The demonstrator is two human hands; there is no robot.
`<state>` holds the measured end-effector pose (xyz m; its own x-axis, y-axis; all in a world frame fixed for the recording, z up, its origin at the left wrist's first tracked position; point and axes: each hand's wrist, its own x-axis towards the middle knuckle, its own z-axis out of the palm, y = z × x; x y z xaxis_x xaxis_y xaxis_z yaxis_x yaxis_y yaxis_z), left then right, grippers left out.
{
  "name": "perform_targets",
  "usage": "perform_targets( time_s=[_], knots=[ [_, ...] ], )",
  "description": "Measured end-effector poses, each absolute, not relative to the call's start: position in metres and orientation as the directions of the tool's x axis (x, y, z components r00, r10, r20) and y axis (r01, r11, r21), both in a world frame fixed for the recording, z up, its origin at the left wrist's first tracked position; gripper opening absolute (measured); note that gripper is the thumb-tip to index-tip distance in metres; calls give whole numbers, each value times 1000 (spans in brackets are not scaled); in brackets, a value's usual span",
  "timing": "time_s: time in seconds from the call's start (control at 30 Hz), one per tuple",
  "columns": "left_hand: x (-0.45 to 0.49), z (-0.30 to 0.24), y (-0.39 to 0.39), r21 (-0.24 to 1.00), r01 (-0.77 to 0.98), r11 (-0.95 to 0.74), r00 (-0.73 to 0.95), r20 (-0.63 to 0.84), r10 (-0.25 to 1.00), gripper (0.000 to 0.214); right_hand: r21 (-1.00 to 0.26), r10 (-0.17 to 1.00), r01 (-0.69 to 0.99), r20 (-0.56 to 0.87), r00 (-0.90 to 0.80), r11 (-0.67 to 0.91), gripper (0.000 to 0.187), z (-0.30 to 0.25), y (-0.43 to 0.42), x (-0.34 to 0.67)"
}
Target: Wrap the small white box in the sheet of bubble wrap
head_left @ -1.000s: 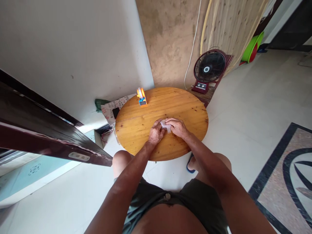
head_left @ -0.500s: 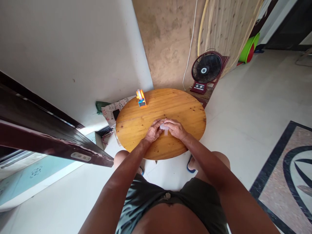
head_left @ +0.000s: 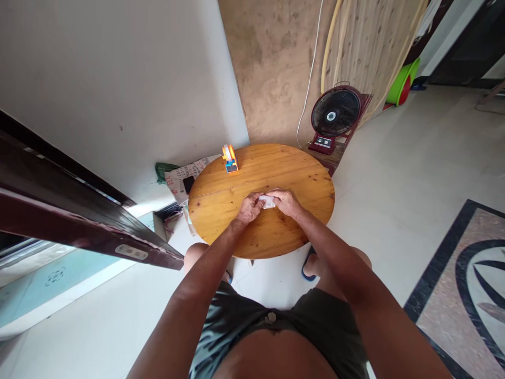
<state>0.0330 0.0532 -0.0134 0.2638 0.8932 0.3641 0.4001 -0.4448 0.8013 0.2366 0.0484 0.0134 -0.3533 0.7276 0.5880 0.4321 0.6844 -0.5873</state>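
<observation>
Both my hands meet over the middle of a round wooden table [head_left: 303, 173]. My left hand [head_left: 249, 208] and my right hand [head_left: 287, 201] are each closed in a pinch on a small white piece of paper [head_left: 267, 201] held between them, just above the tabletop. Most of the paper is hidden by my fingers. A small orange and blue block object [head_left: 229, 158] stands at the table's far left edge, well away from my hands.
A dark red floor fan [head_left: 334, 120] stands behind the table against the wall. Newspaper and a black phone [head_left: 188, 183] lie on the floor at the left. A dark wooden door edge [head_left: 79, 210] juts in from the left. My knees sit under the table's near rim.
The paper has gone from a taller shape to a flatter, narrower strip between my fingers. Both hands have drawn slightly closer together and shifted a little away from me.
</observation>
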Motion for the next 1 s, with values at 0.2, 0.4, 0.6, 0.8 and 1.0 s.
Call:
perform_targets(
  time_s=[0.2,0.4,0.6,0.8,1.0],
  knots=[
    [37,-12,44,689,472,-549,300,460,835,53,-646,793,463,526,-307,608,39,8,66,233],
    [31,-12,49,710,460,-534,336,418,844,55,-635,784,463,542,-304,618,39,-3,78,235],
    [30,-10,52,679,482,-553,352,428,832,56,-623,744,407,568,-353,669,31,-5,76,244],
    [29,-14,51,662,491,-567,365,435,823,57,-547,678,403,627,-384,734,34,-11,69,248],
    [29,-16,50,617,511,-598,381,462,801,52,-518,679,445,621,-391,730,33,-12,62,251]
  ],
)
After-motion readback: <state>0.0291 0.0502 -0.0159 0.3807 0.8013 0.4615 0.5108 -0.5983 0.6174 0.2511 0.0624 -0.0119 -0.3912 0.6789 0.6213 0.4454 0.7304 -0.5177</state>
